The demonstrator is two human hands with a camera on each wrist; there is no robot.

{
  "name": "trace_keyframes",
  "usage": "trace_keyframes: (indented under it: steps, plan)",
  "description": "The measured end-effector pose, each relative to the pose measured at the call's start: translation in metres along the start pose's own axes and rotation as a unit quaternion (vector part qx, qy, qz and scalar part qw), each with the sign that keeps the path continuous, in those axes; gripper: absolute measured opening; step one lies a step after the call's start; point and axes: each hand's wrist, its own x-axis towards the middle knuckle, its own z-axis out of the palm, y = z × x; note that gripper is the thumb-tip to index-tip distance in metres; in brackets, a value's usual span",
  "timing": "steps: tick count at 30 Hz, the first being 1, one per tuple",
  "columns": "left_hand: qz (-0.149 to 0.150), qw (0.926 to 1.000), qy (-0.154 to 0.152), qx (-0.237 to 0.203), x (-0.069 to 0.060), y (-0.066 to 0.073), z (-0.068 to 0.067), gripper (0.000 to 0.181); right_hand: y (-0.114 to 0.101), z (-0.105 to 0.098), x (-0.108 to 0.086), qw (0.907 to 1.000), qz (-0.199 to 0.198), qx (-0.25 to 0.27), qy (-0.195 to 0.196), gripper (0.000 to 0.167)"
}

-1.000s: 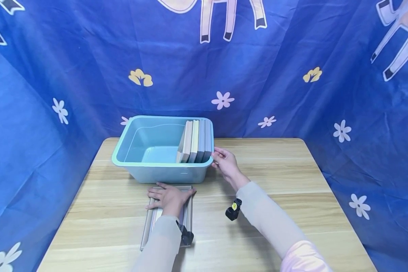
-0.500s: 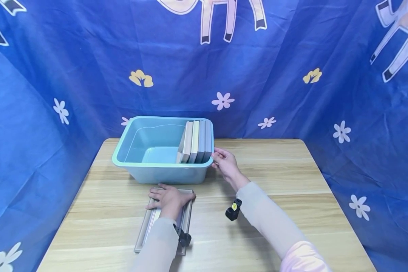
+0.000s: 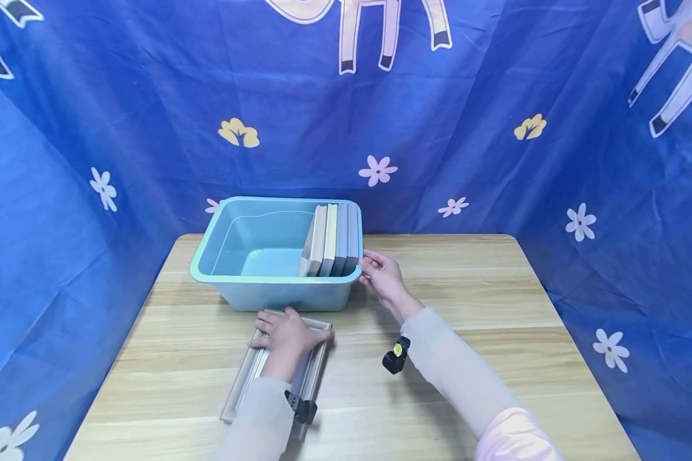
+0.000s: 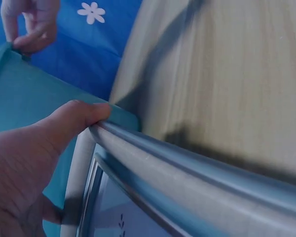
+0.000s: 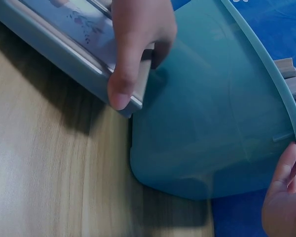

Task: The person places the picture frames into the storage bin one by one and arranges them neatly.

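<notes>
A grey picture frame (image 3: pixel 317 370) with a printed picture inside lies lengthwise in front of the light-blue plastic bin (image 3: pixel 277 296). My left hand (image 3: pixel 288 338) grips its far end, thumb on the right edge and fingers spread across to the left edge. In the right wrist view, the gripped end of the frame (image 5: pixel 74 37) is raised off the table, close to the bin's wall. My right hand (image 3: pixel 384 278) pinches the bin's rim at its front right corner. Inside the bin, several flat grey and cream frame-like pieces (image 3: pixel 330 240) stand on edge against the right wall.
The wood-grain table (image 3: pixel 467 358) carries the bin near its back edge. A blue curtain (image 3: pixel 415 128) with flower and animal prints hangs behind and along both sides. The bin's left part shows its bare floor (image 3: pixel 265 261).
The left hand has lifted the picture frame's far end a little, and the frame has turned so its near end lies further left. The right hand and bin have stayed still.
</notes>
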Motion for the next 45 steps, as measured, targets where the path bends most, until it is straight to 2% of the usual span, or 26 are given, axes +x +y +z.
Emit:
trace_keyframes:
  steps: [5,14,17,23,26,32,45]
  plan:
    - [0.033,0.9994,0.012,-0.006,-0.010,0.001,-0.010,0.124,0.000,-0.001,0.000,1.0000,-0.002,0.000,-0.003,0.038]
    - [0.072,0.9938,0.064,-0.055,-0.024,0.001,-0.028,0.115,0.002,-0.002,0.000,1.0000,-0.006,0.004,-0.006,0.037]
    - [0.085,0.9898,0.082,-0.079,-0.030,0.000,-0.032,0.109,0.003,-0.002,0.000,1.0000,-0.005,0.004,-0.005,0.037]
    - [0.125,0.9761,0.127,-0.125,-0.046,0.000,-0.046,0.101,0.004,-0.002,0.001,1.0000,0.000,-0.001,-0.004,0.038]
    - [0.139,0.9706,0.135,-0.143,-0.054,0.000,-0.055,0.096,0.005,-0.003,0.001,1.0000,-0.001,-0.002,-0.003,0.038]
    - [0.151,0.9630,0.145,-0.170,-0.067,0.002,-0.069,0.094,0.005,-0.003,0.001,1.0000,-0.006,0.002,0.001,0.038]
    - [0.162,0.9457,0.182,-0.215,-0.082,0.000,-0.094,0.098,0.005,-0.004,0.002,1.0000,0.006,0.001,-0.002,0.038]
